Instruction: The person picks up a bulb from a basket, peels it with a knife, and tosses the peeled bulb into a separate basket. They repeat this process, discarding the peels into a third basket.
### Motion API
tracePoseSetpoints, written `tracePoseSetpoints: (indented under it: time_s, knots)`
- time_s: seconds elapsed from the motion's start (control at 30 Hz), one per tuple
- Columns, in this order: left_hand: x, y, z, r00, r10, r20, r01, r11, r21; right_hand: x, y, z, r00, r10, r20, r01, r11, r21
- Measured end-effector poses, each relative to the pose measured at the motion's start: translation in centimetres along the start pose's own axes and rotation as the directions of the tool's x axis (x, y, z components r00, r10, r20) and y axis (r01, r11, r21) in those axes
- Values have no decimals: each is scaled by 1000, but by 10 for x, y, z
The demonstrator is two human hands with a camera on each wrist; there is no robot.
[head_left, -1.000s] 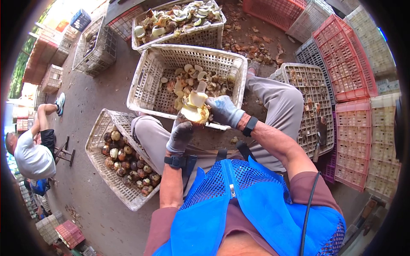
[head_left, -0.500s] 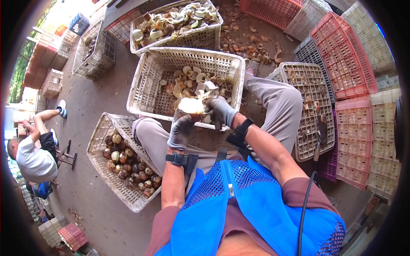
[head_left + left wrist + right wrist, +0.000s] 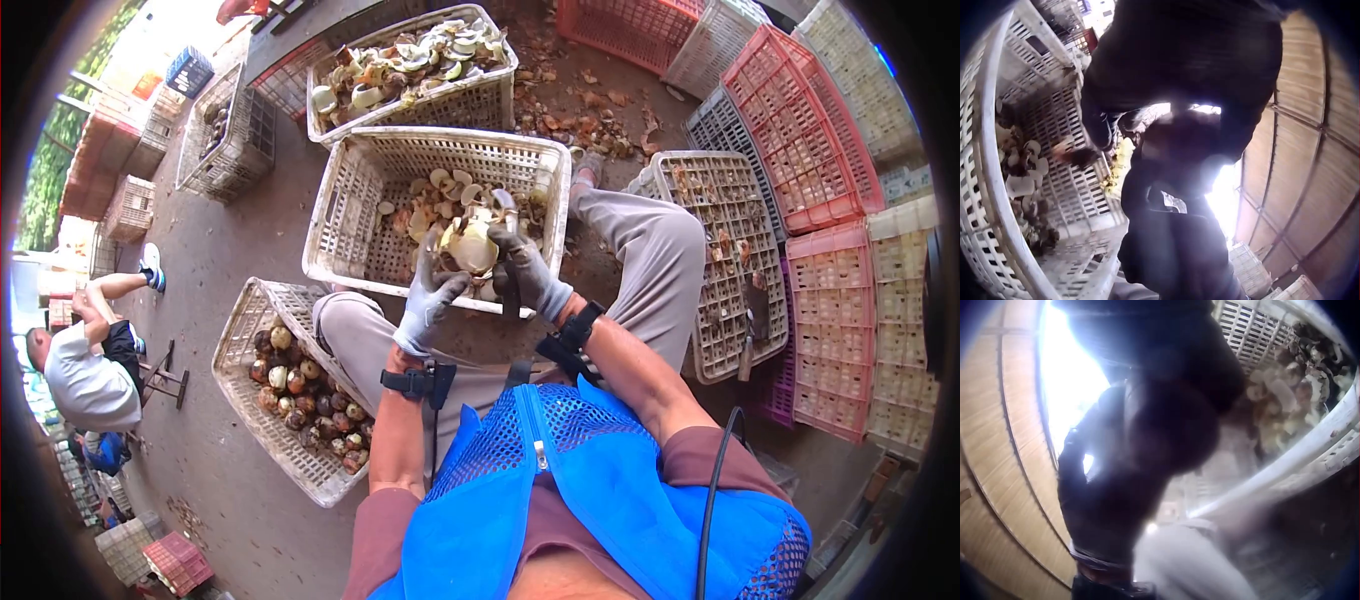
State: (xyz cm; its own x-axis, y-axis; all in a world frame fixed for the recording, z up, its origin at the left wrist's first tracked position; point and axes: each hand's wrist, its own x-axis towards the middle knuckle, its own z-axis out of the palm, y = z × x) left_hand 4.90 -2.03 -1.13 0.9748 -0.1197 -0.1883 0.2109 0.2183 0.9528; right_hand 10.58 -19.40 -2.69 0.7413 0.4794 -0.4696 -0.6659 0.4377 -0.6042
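A person in a blue vest (image 3: 610, 500) has knees spread round a large pale plastic crate (image 3: 345, 215), whose near rim runs between the legs. Just beyond it stands a second crate (image 3: 470, 108) heaped with peelings. By the left knee sits a tilted crate (image 3: 237, 332) of brown, round vegetables (image 3: 305, 385).

Both hands wear grey, stained gloves and meet over the near side of the large crate. The left hand (image 3: 430, 295) comes from the near left, palm turned toward the work, holding the peeled vegetable between fingers and thumb. The right hand (image 3: 533, 272) faces it from the right, its fingers curled round what looks like a knife (image 3: 504, 203); the dark handle pokes out below the fist and the pale blade shows above.

The peeled vegetable (image 3: 473, 248) is pale yellow and roundish. It sits between the two hands, against the left fingers, with the left thumb just below it and the right fingers close at its other side. From the left wrist it shows as a yellow sliver beside dark fingers; from the right wrist, I cannot make it out. Smaller peelings (image 3: 435, 205) lie in the crate beyond.
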Motion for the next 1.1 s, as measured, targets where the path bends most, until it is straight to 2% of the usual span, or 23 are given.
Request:
tracePoseSetpoints:
  time_s: [0.07,0.1,0.13,0.17,0.2,0.23,0.33,0.37,0.47,0.5,0.6,0.63,0.73,0.77,0.87,0.9,0.97,1.03,1.07,1.1]
  knots:
    - [-5,-1,-1,995,-94,32,98,981,-170,-5,5,-4,958,-279,-61,248,919,-306]
    - [-6,4,10,999,6,34,5,949,-317,-2,10,-2,937,-346,-49,314,895,-317]
    - [-5,5,14,999,34,0,-31,918,-394,-7,17,7,895,-441,-63,401,860,-316]
    - [-4,5,17,998,60,-36,-70,881,-468,-4,25,5,793,-606,61,560,686,-465]
    - [-2,5,18,994,83,-74,-109,836,-537,-4,29,7,660,-721,211,683,458,-569]
    - [-2,3,12,996,10,-91,-60,824,-564,-10,33,11,658,-724,206,685,462,-564]
    - [-2,14,12,988,109,-106,-145,883,-446,-16,28,13,626,-718,306,671,295,-680]
    - [-3,6,6,986,77,-149,-138,879,-456,-18,20,11,666,-671,327,638,285,-715]
    - [-4,-6,-6,985,52,-163,-127,857,-499,-27,2,8,769,-543,337,499,182,-847]
    - [-4,-7,-6,984,46,-174,-130,853,-505,-30,0,5,798,-485,358,411,2,-912]
    - [-4,-5,0,976,31,-216,-137,857,-497,-25,10,-3,746,-531,402,408,-114,-906]
    - [-1,-1,9,976,54,-211,-159,839,-520,-22,14,-3,704,-567,428,418,-156,-895]
    - [-3,10,23,960,157,-230,-243,877,-415,-22,4,6,718,-469,514,375,-362,-854]
    - [-4,9,25,966,109,-233,-204,876,-438,-27,-2,15,712,-500,493,361,-342,-868]
    - [-3,5,21,972,152,-179,-216,875,-433,-18,-1,8,710,-422,564,396,-423,-815]
    - [-2,3,21,968,168,-186,-235,863,-446,-12,1,5,749,-373,547,353,-474,-807]
    - [-1,-7,17,967,149,-208,-233,848,-476,-7,-4,-2,746,-324,582,422,-447,-789]
    - [0,-12,13,963,131,-235,-230,852,-470,-1,-3,-7,664,-338,667,524,-427,-737]
    - [2,-16,11,958,140,-250,-245,852,-463,13,12,-20,692,-336,639,530,-365,-765]
    - [3,-17,9,953,149,-264,-260,852,-455,18,16,-10,719,-332,611,532,-302,-791]
